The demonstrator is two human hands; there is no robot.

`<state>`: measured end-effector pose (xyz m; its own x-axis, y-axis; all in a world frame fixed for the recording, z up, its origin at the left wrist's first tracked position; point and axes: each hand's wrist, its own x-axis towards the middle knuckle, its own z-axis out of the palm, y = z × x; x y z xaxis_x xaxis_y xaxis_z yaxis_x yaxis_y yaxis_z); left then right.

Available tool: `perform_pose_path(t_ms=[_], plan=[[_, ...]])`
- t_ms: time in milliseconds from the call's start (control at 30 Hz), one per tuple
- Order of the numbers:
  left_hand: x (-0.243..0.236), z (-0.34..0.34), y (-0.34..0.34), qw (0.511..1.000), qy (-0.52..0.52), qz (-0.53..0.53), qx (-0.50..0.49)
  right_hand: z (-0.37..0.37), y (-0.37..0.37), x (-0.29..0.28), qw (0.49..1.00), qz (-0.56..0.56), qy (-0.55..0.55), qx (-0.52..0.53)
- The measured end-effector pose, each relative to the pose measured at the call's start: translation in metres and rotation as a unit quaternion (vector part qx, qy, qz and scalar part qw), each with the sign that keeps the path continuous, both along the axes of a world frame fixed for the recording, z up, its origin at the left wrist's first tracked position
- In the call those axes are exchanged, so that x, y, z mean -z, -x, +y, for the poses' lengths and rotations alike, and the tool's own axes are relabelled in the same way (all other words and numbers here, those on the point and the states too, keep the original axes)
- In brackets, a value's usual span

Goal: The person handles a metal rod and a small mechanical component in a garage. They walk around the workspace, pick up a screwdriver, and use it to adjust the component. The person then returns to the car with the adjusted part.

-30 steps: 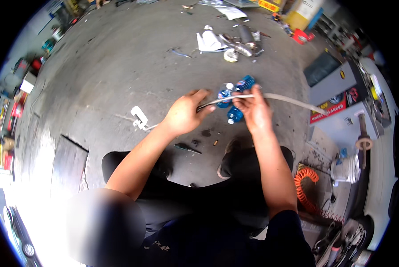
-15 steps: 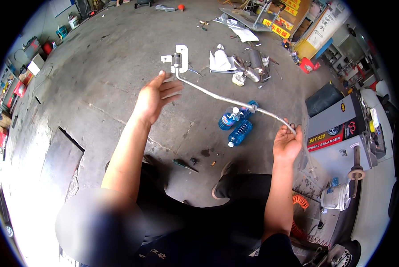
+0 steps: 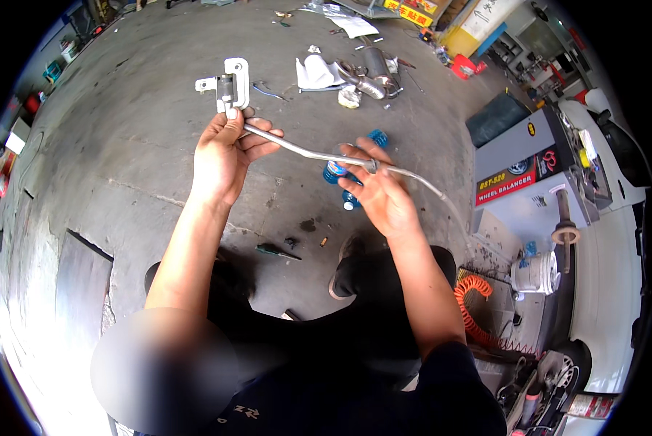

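A thin, bent metal pipe (image 3: 311,153) with a white flat bracket (image 3: 242,83) and a dark cylindrical fitting (image 3: 225,89) at one end is held up in front of me. My left hand (image 3: 220,160) grips it just below the fitting, between thumb and fingers. Partway along, my right hand (image 3: 384,192) is loosely around the pipe, its fingers spread on both sides, beside a dark collar (image 3: 371,166). Beyond that hand the pipe curves down to the right. Blue bottles (image 3: 333,171) stand on the floor behind, partly hidden by my right hand.
Farther off lie a muffler (image 3: 377,67) and white wrapping (image 3: 317,73). A grey wheel balancer (image 3: 511,171) stands right, near a white bucket (image 3: 535,272), an orange coiled hose (image 3: 471,287) and a white car (image 3: 616,291). A screwdriver (image 3: 276,251) lies by my feet.
My left hand has closed on the pipe near the bracket. My right hand has slid left along the pipe from farther out. The pipe and bracket have shifted left in view.
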<state>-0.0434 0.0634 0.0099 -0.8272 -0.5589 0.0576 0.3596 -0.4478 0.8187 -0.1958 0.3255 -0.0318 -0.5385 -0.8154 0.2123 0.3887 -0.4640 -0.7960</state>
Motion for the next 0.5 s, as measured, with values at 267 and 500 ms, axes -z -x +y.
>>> perform_pose_path(t_ms=[267, 500], plan=[[0.004, -0.036, -0.005, 0.998, 0.017, 0.056, -0.038, 0.022, 0.036, 0.005, 0.979, -0.161, 0.040, 0.123], [-0.006, -0.032, -0.012, 0.997, 0.058, 0.039, -0.039, 0.026, 0.030, 0.001, 0.974, -0.197, 0.026, 0.105]])
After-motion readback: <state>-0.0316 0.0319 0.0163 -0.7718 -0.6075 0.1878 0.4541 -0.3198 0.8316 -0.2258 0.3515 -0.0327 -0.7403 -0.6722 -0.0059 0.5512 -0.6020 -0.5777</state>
